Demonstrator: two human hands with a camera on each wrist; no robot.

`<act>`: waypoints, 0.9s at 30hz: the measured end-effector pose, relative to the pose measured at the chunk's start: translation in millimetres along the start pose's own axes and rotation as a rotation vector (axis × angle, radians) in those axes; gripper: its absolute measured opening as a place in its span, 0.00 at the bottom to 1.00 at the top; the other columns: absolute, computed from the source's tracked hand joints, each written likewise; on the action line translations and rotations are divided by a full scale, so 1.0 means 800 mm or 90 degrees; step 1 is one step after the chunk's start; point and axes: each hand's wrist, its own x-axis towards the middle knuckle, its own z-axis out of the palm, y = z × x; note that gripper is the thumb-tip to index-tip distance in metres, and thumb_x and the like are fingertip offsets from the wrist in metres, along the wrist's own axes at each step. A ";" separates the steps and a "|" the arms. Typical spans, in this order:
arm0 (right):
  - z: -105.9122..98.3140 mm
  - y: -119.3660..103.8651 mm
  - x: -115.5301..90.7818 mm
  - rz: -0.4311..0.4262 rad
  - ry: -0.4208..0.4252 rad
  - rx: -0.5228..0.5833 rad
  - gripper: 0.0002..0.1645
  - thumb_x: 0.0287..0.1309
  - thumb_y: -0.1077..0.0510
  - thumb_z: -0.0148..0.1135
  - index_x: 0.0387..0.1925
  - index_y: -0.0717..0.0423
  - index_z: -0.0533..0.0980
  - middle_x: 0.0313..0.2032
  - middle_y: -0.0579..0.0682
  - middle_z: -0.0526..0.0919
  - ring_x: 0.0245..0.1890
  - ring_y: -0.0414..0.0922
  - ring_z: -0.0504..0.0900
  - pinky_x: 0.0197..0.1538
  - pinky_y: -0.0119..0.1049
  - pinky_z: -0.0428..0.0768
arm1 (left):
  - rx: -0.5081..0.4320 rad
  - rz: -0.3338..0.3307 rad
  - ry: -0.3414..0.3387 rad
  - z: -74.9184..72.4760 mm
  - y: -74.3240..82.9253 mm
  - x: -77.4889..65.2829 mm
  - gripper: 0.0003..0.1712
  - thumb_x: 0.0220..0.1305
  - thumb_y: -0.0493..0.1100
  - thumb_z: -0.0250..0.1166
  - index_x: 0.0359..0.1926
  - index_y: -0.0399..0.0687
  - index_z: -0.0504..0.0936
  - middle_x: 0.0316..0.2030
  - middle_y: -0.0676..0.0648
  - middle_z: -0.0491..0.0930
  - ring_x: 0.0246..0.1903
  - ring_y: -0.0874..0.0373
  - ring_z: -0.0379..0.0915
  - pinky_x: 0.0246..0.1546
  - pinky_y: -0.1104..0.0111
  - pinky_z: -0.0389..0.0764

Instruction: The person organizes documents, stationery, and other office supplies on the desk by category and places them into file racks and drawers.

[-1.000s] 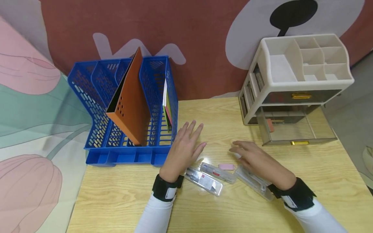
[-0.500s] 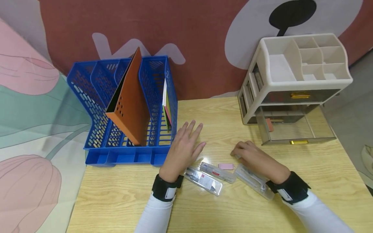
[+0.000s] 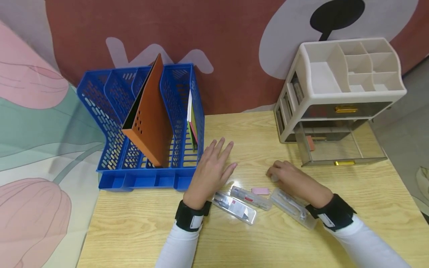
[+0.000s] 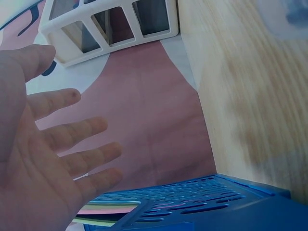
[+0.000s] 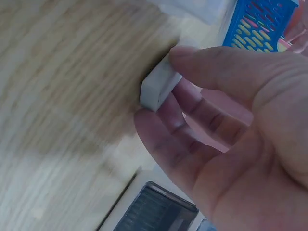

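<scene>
My right hand (image 3: pixel 291 180) pinches a small white eraser (image 5: pixel 158 85) between thumb and fingertips, close over the tabletop in the right wrist view. A clear pencil case (image 3: pixel 293 209) lies under and in front of that hand. Left of it are a pink eraser (image 3: pixel 260 191) and a second clear case (image 3: pixel 251 198) with a red mark. A third clear case (image 3: pixel 234 207), with dark contents, lies beside my left wrist. My left hand (image 3: pixel 212 171) has its fingers spread, holds nothing and lies right by the blue file rack (image 3: pixel 147 173).
An orange folder (image 3: pixel 155 123) and several thin booklets (image 3: pixel 191 121) stand in the rack. At the right is a white desktop organizer (image 3: pixel 355 96). Its lower clear drawer (image 3: pixel 345 163) is pulled out, with an orange-pink block (image 3: pixel 310 143) inside. Behind the table hangs a patterned cloth (image 3: pixel 234 56).
My right hand's fingers have gone from extended to curled, pinching the white eraser, and the hand has shifted slightly. The left hand stays where it was.
</scene>
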 end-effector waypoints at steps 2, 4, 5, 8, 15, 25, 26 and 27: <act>-0.002 -0.001 0.000 -0.012 0.017 0.002 0.19 0.49 0.72 0.76 0.43 0.55 0.83 0.37 0.49 0.81 0.37 0.47 0.80 0.40 0.43 0.83 | -0.002 0.000 -0.001 0.000 0.000 0.000 0.36 0.77 0.59 0.57 0.78 0.49 0.65 0.76 0.36 0.65 0.74 0.35 0.61 0.75 0.45 0.64; -0.005 -0.002 -0.001 -0.023 0.039 0.008 0.19 0.49 0.72 0.76 0.43 0.56 0.83 0.36 0.49 0.81 0.36 0.45 0.79 0.38 0.41 0.82 | -0.002 -0.001 -0.001 0.000 0.000 -0.001 0.36 0.77 0.59 0.56 0.78 0.49 0.65 0.76 0.36 0.64 0.75 0.35 0.61 0.75 0.45 0.64; -0.006 -0.004 -0.002 -0.030 0.052 0.009 0.18 0.49 0.73 0.75 0.42 0.57 0.84 0.35 0.49 0.81 0.35 0.45 0.79 0.37 0.40 0.82 | -0.003 -0.001 0.001 -0.001 0.000 -0.001 0.36 0.77 0.59 0.57 0.78 0.49 0.65 0.76 0.36 0.64 0.74 0.34 0.61 0.75 0.44 0.64; -0.011 -0.010 -0.003 -0.053 0.092 0.009 0.19 0.49 0.74 0.75 0.43 0.58 0.84 0.35 0.50 0.81 0.33 0.43 0.78 0.34 0.37 0.81 | -0.003 -0.002 0.005 -0.001 -0.001 -0.001 0.36 0.77 0.59 0.57 0.78 0.49 0.65 0.76 0.36 0.64 0.74 0.34 0.61 0.74 0.44 0.65; -0.030 -0.032 -0.009 -0.124 0.212 -0.024 0.25 0.40 0.75 0.80 0.43 0.59 0.84 0.35 0.52 0.81 0.34 0.45 0.80 0.32 0.37 0.82 | -0.006 0.001 0.007 -0.002 -0.001 0.000 0.36 0.77 0.59 0.56 0.78 0.49 0.65 0.76 0.36 0.64 0.75 0.35 0.60 0.75 0.44 0.64; -0.080 -0.065 -0.030 -0.142 0.344 -0.057 0.28 0.79 0.43 0.43 0.48 0.57 0.83 0.40 0.55 0.81 0.36 0.47 0.83 0.32 0.40 0.85 | 0.000 0.000 0.002 -0.002 0.000 0.000 0.36 0.77 0.59 0.56 0.77 0.49 0.66 0.75 0.36 0.65 0.74 0.35 0.61 0.75 0.44 0.64; -0.085 -0.066 -0.032 -0.136 0.353 -0.062 0.30 0.80 0.42 0.42 0.48 0.57 0.84 0.40 0.55 0.81 0.36 0.47 0.83 0.33 0.39 0.84 | 0.000 0.000 0.002 -0.002 0.000 0.000 0.36 0.77 0.59 0.56 0.77 0.49 0.66 0.76 0.36 0.65 0.74 0.35 0.61 0.75 0.44 0.64; -0.090 -0.067 -0.034 -0.131 0.361 -0.060 0.31 0.80 0.41 0.42 0.48 0.58 0.84 0.41 0.55 0.82 0.36 0.47 0.83 0.33 0.38 0.84 | 0.000 -0.001 0.002 -0.002 -0.001 -0.001 0.36 0.77 0.59 0.57 0.77 0.49 0.66 0.76 0.36 0.64 0.74 0.35 0.61 0.75 0.44 0.64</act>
